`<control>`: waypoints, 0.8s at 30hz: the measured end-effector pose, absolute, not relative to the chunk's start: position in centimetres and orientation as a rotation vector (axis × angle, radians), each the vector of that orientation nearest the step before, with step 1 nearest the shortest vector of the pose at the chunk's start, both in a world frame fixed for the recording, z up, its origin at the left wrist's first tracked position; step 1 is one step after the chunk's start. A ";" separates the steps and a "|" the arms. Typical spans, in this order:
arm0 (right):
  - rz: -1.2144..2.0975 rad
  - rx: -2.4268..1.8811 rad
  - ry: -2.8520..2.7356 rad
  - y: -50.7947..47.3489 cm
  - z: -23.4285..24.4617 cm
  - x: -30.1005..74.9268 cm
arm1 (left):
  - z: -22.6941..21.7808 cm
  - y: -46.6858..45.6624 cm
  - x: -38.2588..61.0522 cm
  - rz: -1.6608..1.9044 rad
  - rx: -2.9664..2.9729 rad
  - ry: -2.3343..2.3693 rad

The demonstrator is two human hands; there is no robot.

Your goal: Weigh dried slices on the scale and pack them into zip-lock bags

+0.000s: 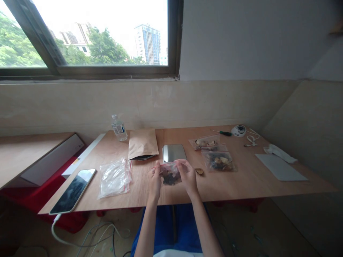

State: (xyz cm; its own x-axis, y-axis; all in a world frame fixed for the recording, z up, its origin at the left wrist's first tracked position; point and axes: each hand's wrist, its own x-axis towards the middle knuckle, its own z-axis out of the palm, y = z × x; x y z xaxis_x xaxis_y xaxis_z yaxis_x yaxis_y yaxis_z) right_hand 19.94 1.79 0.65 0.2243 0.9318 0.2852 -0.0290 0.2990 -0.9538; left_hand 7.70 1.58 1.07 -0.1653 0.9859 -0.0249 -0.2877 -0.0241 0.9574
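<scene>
Between my two hands is a clear zip bag (170, 177) with dark and pale dried pieces inside. My left hand (154, 178) pinches its upper left corner, and my right hand (187, 175) grips the upper right along the reddish zip edge. Just beyond the bag lies a flat silver scale (174, 152), partly covered by my fingers. One loose brown dried slice (199, 171) rests on the table to the right of my right hand. Two filled zip bags lie further right, a nearer bag (219, 162) overlapping a farther bag (205, 142).
At left are a stack of clear zip bags (114, 178), a brown paper pouch (144, 143), a water bottle (119, 128) and a phone (73, 191) on a cable. At right are a screwdriver (225, 133), a white dome camera (238, 130) and a white sheet (281, 167).
</scene>
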 end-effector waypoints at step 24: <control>0.278 -1.771 -1.131 3.9 -0.4 46.3 | -2.1 7.7 -1.7 1.282 2.009 1.876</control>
